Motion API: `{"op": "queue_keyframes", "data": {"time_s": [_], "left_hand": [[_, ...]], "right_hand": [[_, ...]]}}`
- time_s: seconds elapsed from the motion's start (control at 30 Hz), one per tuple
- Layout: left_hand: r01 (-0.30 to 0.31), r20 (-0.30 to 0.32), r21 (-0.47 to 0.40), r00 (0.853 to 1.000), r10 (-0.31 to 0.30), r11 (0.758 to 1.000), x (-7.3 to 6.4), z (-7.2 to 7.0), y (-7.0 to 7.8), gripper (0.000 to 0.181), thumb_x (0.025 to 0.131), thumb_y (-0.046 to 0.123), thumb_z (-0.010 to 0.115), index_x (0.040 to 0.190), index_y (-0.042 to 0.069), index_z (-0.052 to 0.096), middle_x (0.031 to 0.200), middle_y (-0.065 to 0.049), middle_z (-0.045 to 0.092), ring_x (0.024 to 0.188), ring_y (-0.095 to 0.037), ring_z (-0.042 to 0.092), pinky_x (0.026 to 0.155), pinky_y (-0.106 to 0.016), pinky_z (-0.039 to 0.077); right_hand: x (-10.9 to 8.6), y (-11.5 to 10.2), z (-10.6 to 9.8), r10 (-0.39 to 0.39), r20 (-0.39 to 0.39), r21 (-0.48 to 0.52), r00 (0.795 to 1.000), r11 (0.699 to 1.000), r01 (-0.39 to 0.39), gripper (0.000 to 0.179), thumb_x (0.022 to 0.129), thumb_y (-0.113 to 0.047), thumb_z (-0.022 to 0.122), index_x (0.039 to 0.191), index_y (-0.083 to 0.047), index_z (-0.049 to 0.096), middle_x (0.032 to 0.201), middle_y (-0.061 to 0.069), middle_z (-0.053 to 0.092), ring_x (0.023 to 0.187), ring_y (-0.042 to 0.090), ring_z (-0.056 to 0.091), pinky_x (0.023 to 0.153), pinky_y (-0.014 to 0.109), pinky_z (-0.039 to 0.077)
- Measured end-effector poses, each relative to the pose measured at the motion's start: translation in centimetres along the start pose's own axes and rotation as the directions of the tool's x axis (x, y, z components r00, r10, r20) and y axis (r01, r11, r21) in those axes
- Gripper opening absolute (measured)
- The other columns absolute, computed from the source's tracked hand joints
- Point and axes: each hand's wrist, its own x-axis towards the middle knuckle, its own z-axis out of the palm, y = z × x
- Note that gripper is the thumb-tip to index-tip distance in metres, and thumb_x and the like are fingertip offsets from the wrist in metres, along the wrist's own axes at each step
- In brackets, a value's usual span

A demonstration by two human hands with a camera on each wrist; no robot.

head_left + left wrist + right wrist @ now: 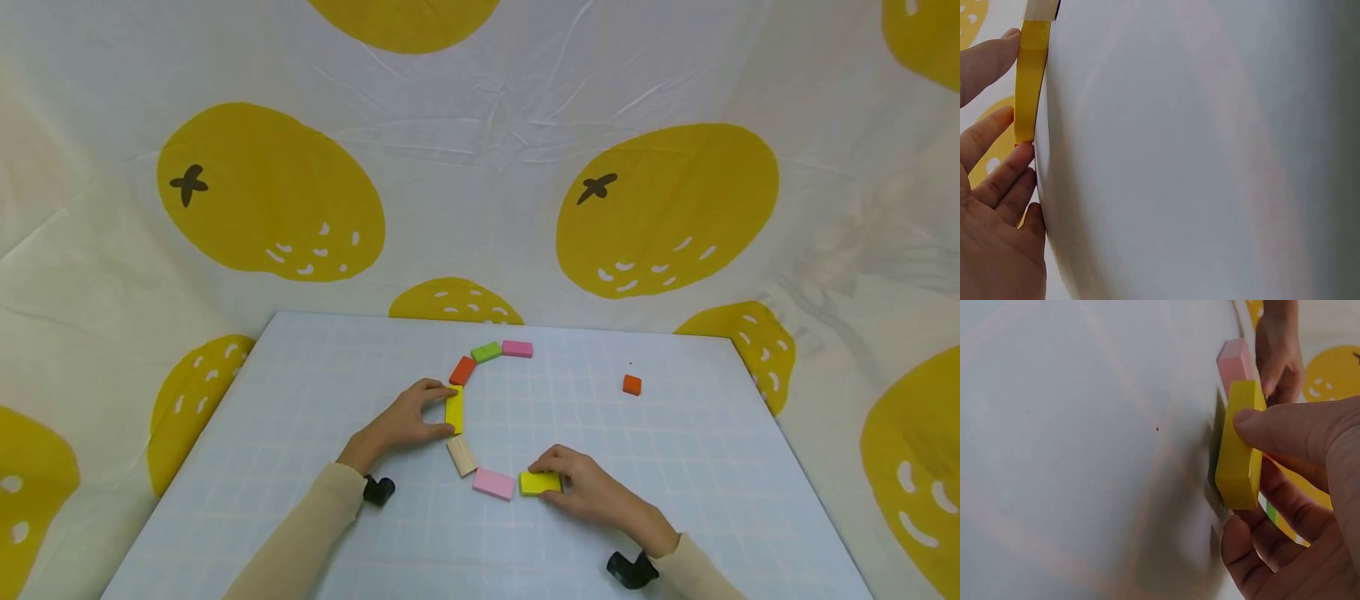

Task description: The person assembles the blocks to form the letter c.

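My right hand [596,490] pinches a bright yellow block [1235,453] between thumb and fingers, right of a pink block [493,484]. In the right wrist view the held block casts a shadow on the table beside it. My left hand [405,415] touches a darker yellow block [454,410], thumb near its front end and fingertips near its far end. The left wrist view shows the thumb and forefinger against this block [1032,81], fairly straight. A plain wooden block [461,457] lies between the left yellow block and the pink one, forming part of a curved row.
Beyond the left hand, the row continues with a red block [462,370], a green block [486,352] and another pink block [517,349]. An orange block [632,385] lies apart at the right on the pale checked table [735,500]. A fruit-print curtain [465,192] surrounds the table.
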Motion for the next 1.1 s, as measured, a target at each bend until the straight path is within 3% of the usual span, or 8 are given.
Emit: {"op": "queue_keyframes", "data": {"time_s": [1.1], "left_hand": [[0.002, 0.004, -0.005, 1.0, -0.002, 1.0, 0.1, 0.03, -0.07, 0.064, 0.088, 0.042, 0.08, 0.146, 0.024, 0.059, 0.149, -0.011, 0.051, 0.136, -0.032, 0.049, 0.114, -0.056, 0.044]], "right_hand": [[-0.24, -0.29, 0.31, -0.043, 0.027, -0.014, 0.999, 0.999, 0.043, 0.032, 0.094, -0.022, 0.076, 0.125, -0.016, 0.07, 0.122, -0.008, 0.067, 0.109, 0.01, 0.061, 0.098, 0.029, 0.056]]}}
